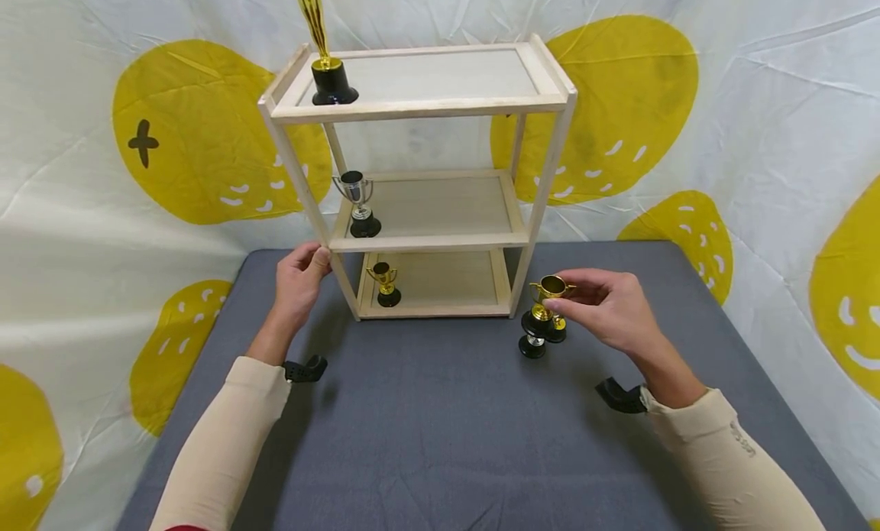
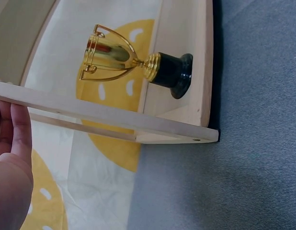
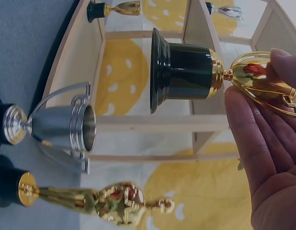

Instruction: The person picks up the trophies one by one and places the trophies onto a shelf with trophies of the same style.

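My right hand (image 1: 605, 305) pinches a small gold trophy cup (image 1: 552, 287) between thumb and fingers. The cup is upright, its black base (image 3: 186, 72) pointing down. Below it on the table stand a silver trophy cup (image 3: 57, 125) and a gold figure trophy (image 3: 114, 201), both mostly hidden behind the held cup in the head view. My left hand (image 1: 300, 279) grips the left front post of a wooden shelf (image 1: 433, 245), just below the middle board. Beside that post, on the bottom board, a gold trophy cup (image 2: 109, 55) stands upright.
A silver trophy cup (image 1: 357, 191) stands on the middle board's left side. On the top board's left, a tall gold figure trophy (image 1: 330, 80) rises from a black base. The shelf stands on a grey table (image 1: 426, 416), before a white cloth (image 1: 770, 118) with yellow shapes.
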The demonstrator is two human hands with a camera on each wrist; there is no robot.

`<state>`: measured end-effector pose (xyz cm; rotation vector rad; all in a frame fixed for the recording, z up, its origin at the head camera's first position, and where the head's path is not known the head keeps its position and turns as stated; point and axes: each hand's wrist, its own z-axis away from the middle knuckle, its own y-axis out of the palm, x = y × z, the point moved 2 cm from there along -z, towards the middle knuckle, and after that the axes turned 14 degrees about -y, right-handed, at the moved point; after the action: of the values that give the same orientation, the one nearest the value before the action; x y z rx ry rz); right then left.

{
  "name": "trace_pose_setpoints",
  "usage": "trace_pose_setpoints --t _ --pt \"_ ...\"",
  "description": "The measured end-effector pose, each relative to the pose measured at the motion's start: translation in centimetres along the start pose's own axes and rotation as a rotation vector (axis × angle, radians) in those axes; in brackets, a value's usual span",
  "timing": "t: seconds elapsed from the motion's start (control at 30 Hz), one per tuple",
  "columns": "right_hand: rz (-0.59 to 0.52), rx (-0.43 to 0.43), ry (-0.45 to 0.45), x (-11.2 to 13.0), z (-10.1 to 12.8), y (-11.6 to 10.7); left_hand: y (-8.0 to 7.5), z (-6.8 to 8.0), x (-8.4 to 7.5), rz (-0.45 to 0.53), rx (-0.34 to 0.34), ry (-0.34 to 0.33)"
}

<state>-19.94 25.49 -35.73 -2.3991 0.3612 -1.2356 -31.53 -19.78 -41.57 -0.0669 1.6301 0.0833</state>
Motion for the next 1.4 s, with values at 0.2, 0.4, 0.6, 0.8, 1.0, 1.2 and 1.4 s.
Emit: trace_pose_setpoints --t 0.2,0.4,0.6,0.8,1.0,1.2,1.4 --pt "-0.017 0.0 -0.02 0.3 -0.4 1.3 0.0 0.0 0.1 0.001 0.013 0.007" --pt "-0.037 -0.009 -0.034 0.5 -1.3 2.9 0.0 0.1 0.1 0.013 0.009 0.013" --pt "-0.054 -0.018 -0.018 0.6 -2.0 4.7 -0.1 0.1 0.0 0.005 0.009 0.013" --pt "-0.06 -0.037 -0.01 0.8 -2.4 6.1 0.0 0.0 0.0 -0.014 0.007 0.011" --pt "-0.069 -0.039 -0.005 0.7 -2.8 7.3 0.0 0.2 0.0 -0.019 0.004 0.01" --pt "-0.044 -0.038 -0.021 0.7 -3.3 8.5 0.0 0.3 0.0 -0.024 0.001 0.005" --pt "-0.041 -0.057 -0.032 0.4 -3.9 9.8 0.0 0.3 -0.1 -0.051 0.002 0.005"
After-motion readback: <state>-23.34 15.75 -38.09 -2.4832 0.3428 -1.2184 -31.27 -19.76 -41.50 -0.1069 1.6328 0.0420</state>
